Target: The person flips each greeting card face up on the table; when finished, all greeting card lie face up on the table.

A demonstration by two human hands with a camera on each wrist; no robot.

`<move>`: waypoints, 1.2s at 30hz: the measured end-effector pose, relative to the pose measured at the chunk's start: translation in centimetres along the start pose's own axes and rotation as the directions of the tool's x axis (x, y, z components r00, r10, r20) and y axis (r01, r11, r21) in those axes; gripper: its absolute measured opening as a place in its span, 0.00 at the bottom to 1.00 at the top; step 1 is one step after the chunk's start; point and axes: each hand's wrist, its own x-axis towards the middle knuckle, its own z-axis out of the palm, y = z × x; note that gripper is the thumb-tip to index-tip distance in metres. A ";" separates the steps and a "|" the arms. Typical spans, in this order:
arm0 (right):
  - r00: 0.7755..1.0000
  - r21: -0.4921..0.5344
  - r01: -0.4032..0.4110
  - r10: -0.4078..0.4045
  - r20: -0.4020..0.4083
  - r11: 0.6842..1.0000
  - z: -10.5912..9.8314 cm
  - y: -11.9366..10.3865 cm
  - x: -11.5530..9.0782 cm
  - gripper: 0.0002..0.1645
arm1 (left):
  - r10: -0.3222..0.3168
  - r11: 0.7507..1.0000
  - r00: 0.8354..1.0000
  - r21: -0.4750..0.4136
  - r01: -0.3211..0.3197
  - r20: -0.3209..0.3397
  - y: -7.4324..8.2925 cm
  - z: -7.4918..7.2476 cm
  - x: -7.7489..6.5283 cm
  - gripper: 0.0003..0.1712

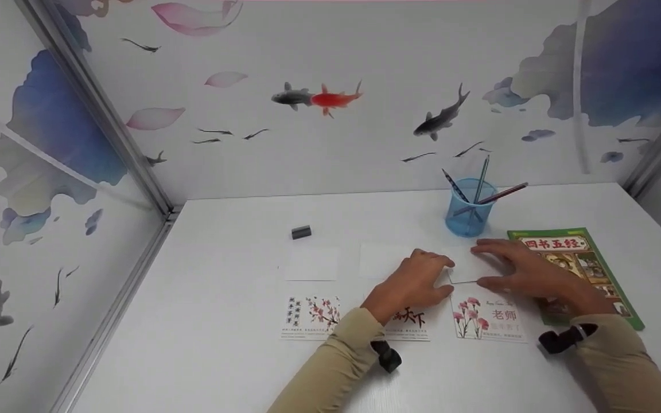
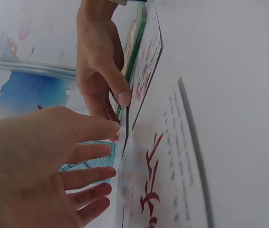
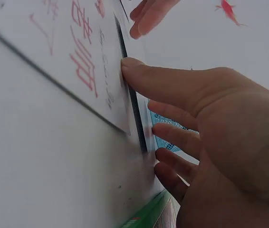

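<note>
A blank white card (image 1: 461, 271) lies on the table between the two hands, just behind a card with pink carnations (image 1: 488, 321). From its left side, my left hand (image 1: 413, 281) reaches in with thumb and fingers spread and fairly straight. My right hand (image 1: 523, 269) is at the other side; its thumb touches the card's near edge and its straight fingers lie along the far right part. Under my left forearm, a card with dark red brush characters (image 1: 413, 327) is partly hidden. Farther left lies a plum-blossom card (image 1: 316, 318).
Two more blank white cards (image 1: 311, 264) (image 1: 385, 261) lie behind the printed ones. A dark grey eraser-like block (image 1: 301, 232) sits farther back. A blue mesh cup (image 1: 467, 215) with several pencils stands behind the hands. A green-edged book (image 1: 588, 269) is under the right forearm.
</note>
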 end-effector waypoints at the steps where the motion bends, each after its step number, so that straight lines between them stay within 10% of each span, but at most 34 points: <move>1: 1.000 -0.002 0.002 -0.002 -0.006 1.000 -0.1 0.0 -0.1 0.49 | 0.003 1.000 1.000 -0.004 -0.003 -0.005 0.0 0.1 0.1 0.27; 12: 0.985 0.050 -0.043 0.050 -0.163 0.998 -0.1 -0.8 0.0 0.35 | 0.046 0.999 0.997 -0.024 -0.047 -0.059 -0.4 0.9 0.0 0.23; 20: 0.908 0.039 0.211 -0.181 -0.378 0.977 0.2 -2.6 0.6 0.29 | 0.007 0.985 0.999 -0.170 -0.014 -0.044 -0.2 0.5 -0.3 0.27; 25: 0.852 0.101 0.336 -0.257 -0.456 0.936 0.9 -4.3 1.0 0.43 | -0.060 0.842 0.997 -0.539 0.030 -0.037 -0.6 0.1 -0.4 0.38; 31: 0.870 0.080 0.372 -0.317 -0.377 0.925 1.9 -5.6 0.9 0.33 | -0.159 0.628 0.984 -0.778 0.037 -0.082 -0.8 -0.5 -0.2 0.28; 36: 0.883 0.036 0.301 -0.265 -0.386 0.953 2.1 -5.1 1.0 0.31 | -0.227 0.529 0.972 -0.846 0.067 -0.065 -1.5 -0.3 -0.1 0.17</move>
